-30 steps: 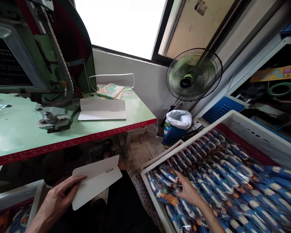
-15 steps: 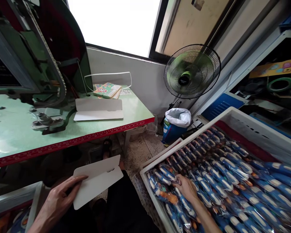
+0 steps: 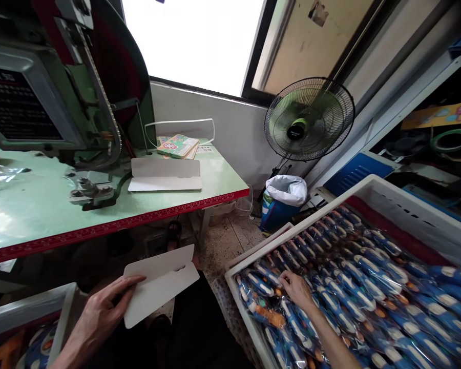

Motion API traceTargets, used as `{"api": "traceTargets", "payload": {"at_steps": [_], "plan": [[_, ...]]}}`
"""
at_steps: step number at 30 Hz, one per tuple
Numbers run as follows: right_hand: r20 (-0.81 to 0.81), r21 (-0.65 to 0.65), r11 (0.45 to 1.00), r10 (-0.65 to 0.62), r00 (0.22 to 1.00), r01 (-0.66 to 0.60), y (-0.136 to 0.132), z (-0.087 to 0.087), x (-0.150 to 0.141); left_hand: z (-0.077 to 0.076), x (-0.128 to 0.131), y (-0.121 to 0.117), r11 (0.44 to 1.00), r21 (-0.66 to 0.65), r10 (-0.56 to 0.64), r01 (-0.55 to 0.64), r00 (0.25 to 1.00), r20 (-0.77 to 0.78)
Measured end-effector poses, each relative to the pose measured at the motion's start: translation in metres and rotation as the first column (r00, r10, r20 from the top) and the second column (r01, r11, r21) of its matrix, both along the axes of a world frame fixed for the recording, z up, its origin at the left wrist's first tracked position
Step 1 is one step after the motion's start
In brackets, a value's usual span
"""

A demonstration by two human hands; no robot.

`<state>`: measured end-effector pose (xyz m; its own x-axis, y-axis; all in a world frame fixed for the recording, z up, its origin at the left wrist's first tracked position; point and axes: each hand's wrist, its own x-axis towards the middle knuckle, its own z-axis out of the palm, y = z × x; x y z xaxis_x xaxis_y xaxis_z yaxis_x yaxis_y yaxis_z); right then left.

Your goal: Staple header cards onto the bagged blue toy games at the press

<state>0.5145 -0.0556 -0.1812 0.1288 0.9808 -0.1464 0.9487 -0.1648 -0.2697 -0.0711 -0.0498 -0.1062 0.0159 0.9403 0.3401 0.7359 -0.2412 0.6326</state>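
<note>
Left grip (image 3: 102, 310): pinching the near end of a creased white card (image 3: 163, 289), which is tilted and reaches away to the grip's right.
Right grip (image 3: 297, 292): fingertips bunched low among bagged blue-and-white pieces (image 3: 262, 283); can't tell if one is caught.
Bagged pieces: packed in rows under and around the right grip, inside the white crate (image 3: 388, 197); orange piece (image 3: 271, 316) just left of and nearer than the fingertips.
Second card (image 3: 165, 183): on the green bench (image 3: 225, 177), beyond the left grip, untouched.
Step in hand: my read, right grip singling out one bag, left grip parking the card.
Next move calls for: firm pinch on one bag, straight lift, neighbours not dragged; card steady.
Vs 1 s ago: right fingers were spread over the bags, now drawn together; left hold on card unchanged; view shifted slightly.
</note>
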Motion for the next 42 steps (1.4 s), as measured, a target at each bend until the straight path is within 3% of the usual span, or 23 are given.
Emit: {"api": "traceTargets", "payload": {"at_steps": [5,14,19,23,27,30,33,36,38,40,42], "plan": [[-0.001,0.012,0.999,0.031,1.0,-0.031,0.004,0.019,0.009,-0.014,0.004,0.003,0.998,-0.055,-0.041,0.043,0.999,0.036],[0.113,-0.054,0.998,0.03,0.993,-0.024,0.003,-0.008,-0.016,-0.036,0.008,0.0,0.994,-0.077,-0.078,0.082,0.996,0.046],[0.139,-0.03,0.998,0.054,0.989,-0.05,0.001,0.001,-0.015,-0.033,0.008,-0.002,0.994,-0.078,-0.073,0.076,0.997,0.04],[0.132,0.012,0.996,0.081,0.988,-0.084,0.002,0.031,-0.015,-0.021,0.015,-0.003,0.993,-0.072,-0.09,0.092,0.995,0.037],[0.039,0.133,0.988,0.08,0.996,-0.085,-0.003,0.092,-0.026,-0.015,0.033,-0.006,0.993,-0.036,-0.111,0.112,0.994,0.022],[-0.181,0.195,0.98,0.006,0.983,0.03,-0.009,0.132,-0.044,-0.013,0.06,-0.014,0.992,-0.01,-0.129,0.129,0.992,0.0],[-0.495,0.188,0.947,-0.137,0.858,0.259,-0.012,0.143,-0.074,-0.009,0.098,-0.029,0.98,-0.013,-0.199,0.199,0.979,-0.044],[-0.784,0.088,0.899,-0.204,0.586,0.43,-0.011,0.13,-0.126,-0.006,0.135,-0.042,0.954,0.003,-0.298,0.3,0.95,-0.09],[-0.898,0.019,0.886,-0.189,0.397,0.464,-0.009,0.119,-0.173,-0.008,0.152,-0.046,0.945,0.038,-0.318,0.324,0.942,-0.108],[-0.953,0.004,0.889,-0.135,0.272,0.457,-0.007,0.115,-0.223,-0.012,0.156,-0.043,0.963,0.101,-0.24,0.249,0.966,-0.101],[-0.975,-0.008,0.909,-0.1,0.201,0.417,-0.006,0.117,-0.267,-0.015,0.146,-0.036,0.98,0.153,-0.123,0.129,0.991,-0.045]]}}
